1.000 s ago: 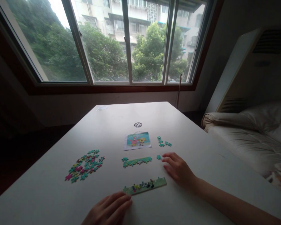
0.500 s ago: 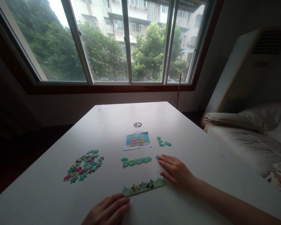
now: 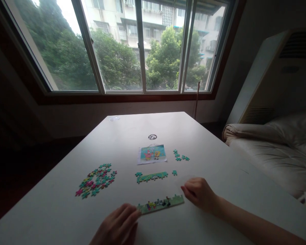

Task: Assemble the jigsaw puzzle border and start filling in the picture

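My left hand (image 3: pixel 117 227) lies low on the white table (image 3: pixel 53 211), fingers stretched flat and touching the left end of a joined puzzle strip (image 3: pixel 160 204). My right hand (image 3: pixel 199 193) rests at the strip's right end with its fingers curled under; whether anything is in them is hidden. A second teal strip (image 3: pixel 152 176) lies farther back, with a single teal piece (image 3: pixel 174 173) just to its right. Behind that strip lies a small cartoon reference picture (image 3: pixel 152 153).
A heap of several loose pieces (image 3: pixel 97 179) lies to the left, and a small cluster of teal pieces (image 3: pixel 180 156) sits right of the picture. A round cable hole (image 3: pixel 152 137) is farther back. White bedding (image 3: pixel 270 149) lies to the right; a window (image 3: pixel 142 47) is behind.
My right hand drew back from the single teal piece to the lower strip's right end and curled its fingers. My left hand edged forward against the strip's left end. The view shifted slightly.
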`<action>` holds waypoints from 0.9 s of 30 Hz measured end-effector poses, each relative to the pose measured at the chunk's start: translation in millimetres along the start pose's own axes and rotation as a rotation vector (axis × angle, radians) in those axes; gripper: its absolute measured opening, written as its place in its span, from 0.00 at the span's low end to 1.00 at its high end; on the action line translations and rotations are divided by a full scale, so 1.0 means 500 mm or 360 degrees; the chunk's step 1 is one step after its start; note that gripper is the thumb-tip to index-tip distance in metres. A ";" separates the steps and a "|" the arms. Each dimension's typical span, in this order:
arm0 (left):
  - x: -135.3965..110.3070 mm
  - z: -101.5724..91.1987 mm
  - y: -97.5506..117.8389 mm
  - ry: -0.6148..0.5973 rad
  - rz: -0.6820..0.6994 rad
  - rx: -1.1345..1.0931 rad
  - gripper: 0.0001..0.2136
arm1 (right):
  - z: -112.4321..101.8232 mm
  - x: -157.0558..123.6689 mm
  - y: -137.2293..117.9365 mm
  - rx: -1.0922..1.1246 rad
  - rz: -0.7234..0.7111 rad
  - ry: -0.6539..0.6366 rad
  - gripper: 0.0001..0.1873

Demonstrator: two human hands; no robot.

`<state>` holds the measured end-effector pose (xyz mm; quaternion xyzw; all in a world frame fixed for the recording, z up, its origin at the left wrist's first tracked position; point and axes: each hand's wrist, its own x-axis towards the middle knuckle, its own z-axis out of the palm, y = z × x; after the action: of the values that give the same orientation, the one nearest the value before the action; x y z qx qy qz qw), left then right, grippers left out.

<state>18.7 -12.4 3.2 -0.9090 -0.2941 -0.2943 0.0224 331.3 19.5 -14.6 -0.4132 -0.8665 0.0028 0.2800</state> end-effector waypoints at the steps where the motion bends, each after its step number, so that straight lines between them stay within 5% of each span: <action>1: 0.003 0.004 -0.021 -0.0016 -0.0063 0.0028 0.10 | -0.001 0.001 -0.001 0.0004 0.0000 -0.0007 0.19; 3: 0.015 0.013 -0.073 0.0045 -0.0342 0.0124 0.13 | -0.004 0.003 -0.004 0.0006 0.0016 -0.0023 0.19; 6: 0.046 0.029 -0.155 -0.0193 -0.0663 0.0062 0.14 | -0.006 0.005 -0.007 -0.0003 0.0062 -0.0057 0.20; 10: 0.094 0.043 -0.223 -0.0458 -0.0689 -0.0313 0.10 | -0.002 0.008 -0.005 -0.0046 0.0108 -0.0070 0.21; 27: 0.134 0.016 -0.243 -0.0634 -0.0779 -0.0355 0.05 | -0.002 0.011 -0.002 -0.0006 0.0111 -0.0066 0.21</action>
<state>-0.1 124.7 17.1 -0.8479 -0.4685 -0.1378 -0.2065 328.1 22.6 -10.6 -0.4435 -0.8572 0.0196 0.2610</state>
